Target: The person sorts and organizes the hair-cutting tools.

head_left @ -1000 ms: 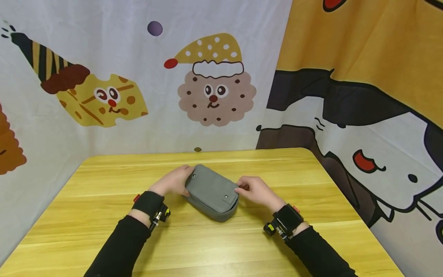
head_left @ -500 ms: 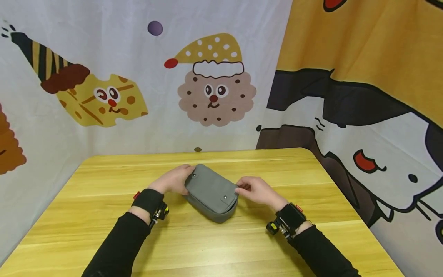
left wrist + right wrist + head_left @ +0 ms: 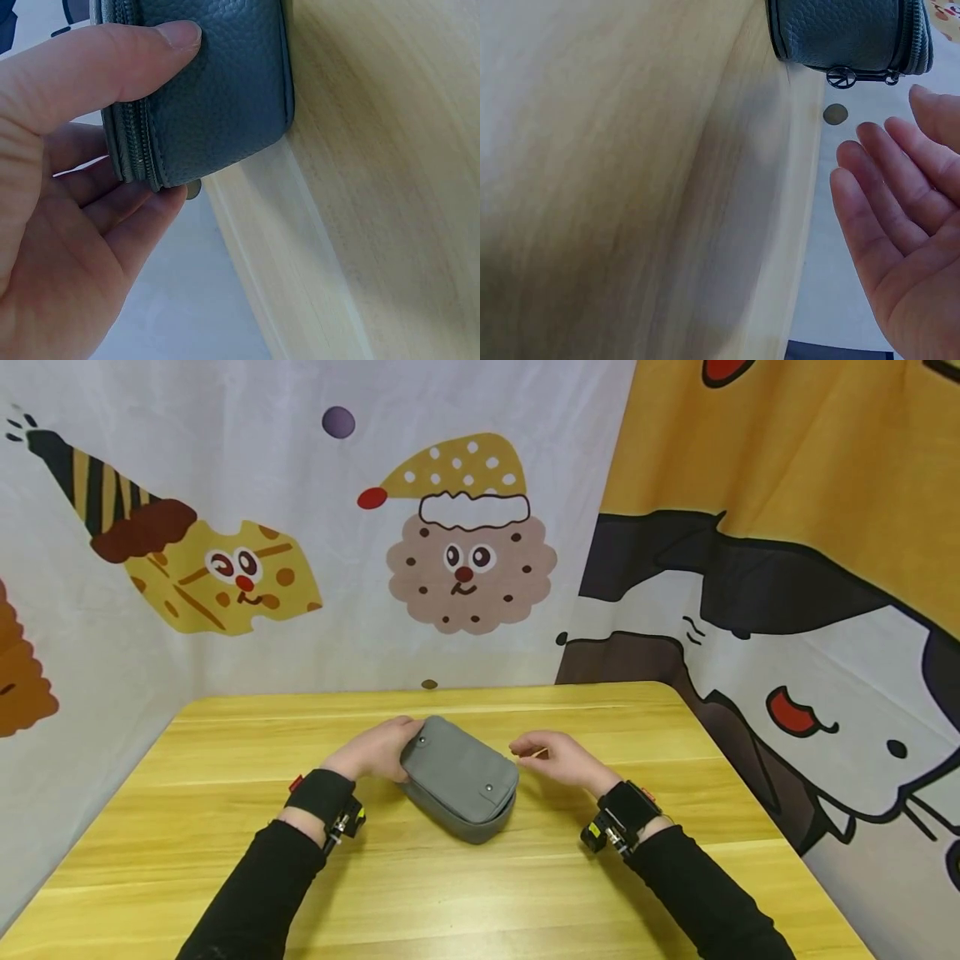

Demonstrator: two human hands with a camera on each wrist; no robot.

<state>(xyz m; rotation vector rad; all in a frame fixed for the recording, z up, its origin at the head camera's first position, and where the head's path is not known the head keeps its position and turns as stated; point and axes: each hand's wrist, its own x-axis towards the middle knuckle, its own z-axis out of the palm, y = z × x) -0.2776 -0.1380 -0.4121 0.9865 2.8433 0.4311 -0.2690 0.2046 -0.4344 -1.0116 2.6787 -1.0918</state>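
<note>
A grey leather-look zippered pouch (image 3: 459, 772) with two metal snaps on its top lies at an angle on the wooden table (image 3: 420, 910). My left hand (image 3: 378, 750) grips its left end; in the left wrist view the thumb (image 3: 150, 56) presses the near side, across the zipper (image 3: 135, 142), while the other fingers go round behind. Just off the pouch's right end is my right hand (image 3: 558, 758), empty, its fingers loosely bent. A round zipper pull (image 3: 841, 77) hangs at that end in the right wrist view, with a gap between it and the fingertips.
Behind the table hangs a white curtain (image 3: 300, 652) printed with cartoon food. Another cartoon-printed curtain (image 3: 787, 568), orange, black and white, runs along the right side. Both wrists wear black straps with small cameras.
The right hand has let go at the pouch's right end and lifted slightly away, its fingers loosening. The left hand keeps its grip, and the pouch has hardly moved.
</note>
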